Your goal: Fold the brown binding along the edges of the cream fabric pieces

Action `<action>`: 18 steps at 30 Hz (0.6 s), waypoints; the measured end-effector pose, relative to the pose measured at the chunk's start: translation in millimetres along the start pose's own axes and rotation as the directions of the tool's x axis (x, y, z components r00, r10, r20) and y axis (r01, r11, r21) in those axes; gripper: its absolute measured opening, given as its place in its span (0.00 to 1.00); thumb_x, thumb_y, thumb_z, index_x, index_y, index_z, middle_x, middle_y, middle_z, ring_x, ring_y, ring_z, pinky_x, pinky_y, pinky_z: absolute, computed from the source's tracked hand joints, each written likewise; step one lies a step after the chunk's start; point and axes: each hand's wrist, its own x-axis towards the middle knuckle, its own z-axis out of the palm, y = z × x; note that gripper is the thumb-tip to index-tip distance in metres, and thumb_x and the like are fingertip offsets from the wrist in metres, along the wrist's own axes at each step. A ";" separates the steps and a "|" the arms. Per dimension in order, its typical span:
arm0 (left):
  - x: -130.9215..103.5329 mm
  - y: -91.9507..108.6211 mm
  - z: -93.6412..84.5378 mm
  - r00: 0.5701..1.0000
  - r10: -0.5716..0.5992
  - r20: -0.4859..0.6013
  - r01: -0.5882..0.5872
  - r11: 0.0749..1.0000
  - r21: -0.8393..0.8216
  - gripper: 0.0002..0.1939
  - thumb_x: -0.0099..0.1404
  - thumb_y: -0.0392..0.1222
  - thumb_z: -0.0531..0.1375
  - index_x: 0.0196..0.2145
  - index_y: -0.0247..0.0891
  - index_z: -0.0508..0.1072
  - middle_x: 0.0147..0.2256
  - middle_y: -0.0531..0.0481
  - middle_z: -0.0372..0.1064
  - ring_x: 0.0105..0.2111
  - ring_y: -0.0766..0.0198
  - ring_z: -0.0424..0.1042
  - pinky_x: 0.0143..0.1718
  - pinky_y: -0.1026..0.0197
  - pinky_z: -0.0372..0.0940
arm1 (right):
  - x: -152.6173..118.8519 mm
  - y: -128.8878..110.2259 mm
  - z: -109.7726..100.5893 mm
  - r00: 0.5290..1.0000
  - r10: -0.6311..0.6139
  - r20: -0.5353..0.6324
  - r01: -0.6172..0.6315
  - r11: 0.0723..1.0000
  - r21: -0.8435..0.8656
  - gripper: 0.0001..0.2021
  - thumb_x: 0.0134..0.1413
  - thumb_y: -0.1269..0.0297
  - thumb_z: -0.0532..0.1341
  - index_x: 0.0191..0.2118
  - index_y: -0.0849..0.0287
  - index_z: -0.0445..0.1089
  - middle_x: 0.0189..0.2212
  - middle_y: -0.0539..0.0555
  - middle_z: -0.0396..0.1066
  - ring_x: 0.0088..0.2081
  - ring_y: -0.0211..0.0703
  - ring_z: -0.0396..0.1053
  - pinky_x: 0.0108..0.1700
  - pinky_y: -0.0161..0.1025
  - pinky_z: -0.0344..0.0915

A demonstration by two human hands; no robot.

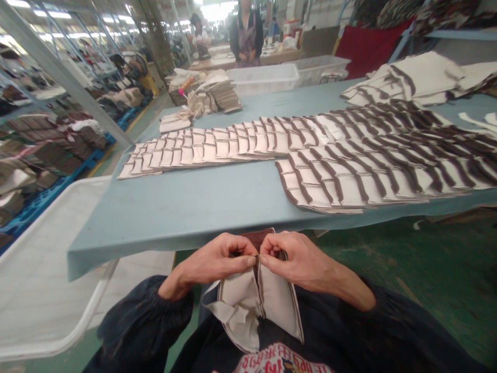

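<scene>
A beige fabric piece (277,300) with dark brown edging hangs in front of my body, just off the table's near edge. Both hands pinch it at the top of its dark middle seam, thumbs almost touching. My left hand (221,259) is closed on the left side of that seam. Closed on the right side is my right hand (298,259). A loose beige flap (233,316) droops from the lower left of the piece. Part of a brown panel (259,238) shows behind my fingers.
Overlapping rows of beige pieces with brown edging (349,176) lie along the blue-green table (186,207). Fabric stacks (221,93) stand at the back left, larger pieces (427,77) at the back right. A white cart (50,269) sits left. Another person (246,36) stands beyond plastic bins (264,77).
</scene>
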 end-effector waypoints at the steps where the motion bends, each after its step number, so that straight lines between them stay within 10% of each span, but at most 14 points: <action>1: -0.4 1.0 -2.2 1.000 0.005 0.019 -0.005 1.000 0.015 0.20 0.68 0.56 0.62 0.35 0.32 0.74 0.25 0.56 0.59 0.24 0.71 0.52 0.24 0.67 0.50 | 0.2 -0.2 -0.2 1.000 0.001 0.004 -0.001 1.000 -0.002 0.06 0.58 0.69 0.62 0.30 0.59 0.73 0.27 0.48 0.76 0.29 0.37 0.69 0.34 0.35 0.58; 18: 2.3 24.9 -7.5 0.997 0.058 -0.050 -0.053 0.993 0.101 0.14 0.68 0.48 0.61 0.34 0.32 0.74 0.27 0.54 0.65 0.26 0.70 0.58 0.26 0.67 0.55 | 6.8 -2.4 -3.6 0.987 -0.140 -0.075 0.121 0.970 -0.211 0.02 0.53 0.70 0.62 0.31 0.59 0.72 0.28 0.53 0.72 0.34 0.45 0.67 0.39 0.40 0.58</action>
